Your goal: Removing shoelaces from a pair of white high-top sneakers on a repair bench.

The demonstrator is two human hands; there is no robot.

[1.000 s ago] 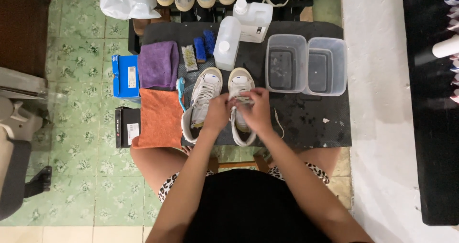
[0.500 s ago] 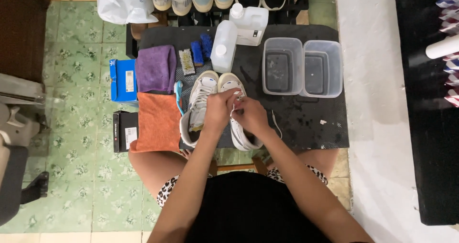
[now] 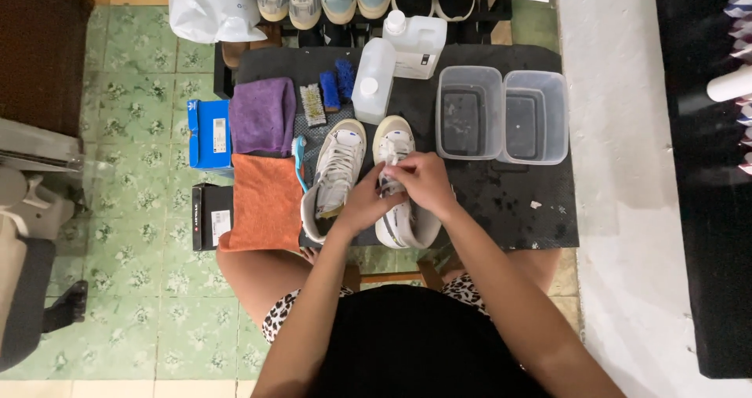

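Observation:
Two white sneakers stand side by side on a black table (image 3: 517, 202), toes pointing away from me. The left sneaker (image 3: 337, 171) stands untouched with its laces loose. Both hands work over the right sneaker (image 3: 395, 143). My left hand (image 3: 362, 204) reaches across and pinches at its laces near the tongue. Fingers of my right hand (image 3: 427, 180) are closed on the lace too, covering the shoe's middle. Its heel end is partly hidden under my wrists.
An orange cloth (image 3: 265, 202) and a purple cloth (image 3: 262, 116) lie left of the shoes, with a blue-handled brush (image 3: 298, 161) between. Brushes, two plastic bottles (image 3: 372, 81) and two clear tubs (image 3: 501, 116) sit behind. Boxes (image 3: 207, 135) lie on the green tiled floor.
My hands have shifted a little toward the toe of the right sneaker, still working its laces. The camera view has drifted slightly.

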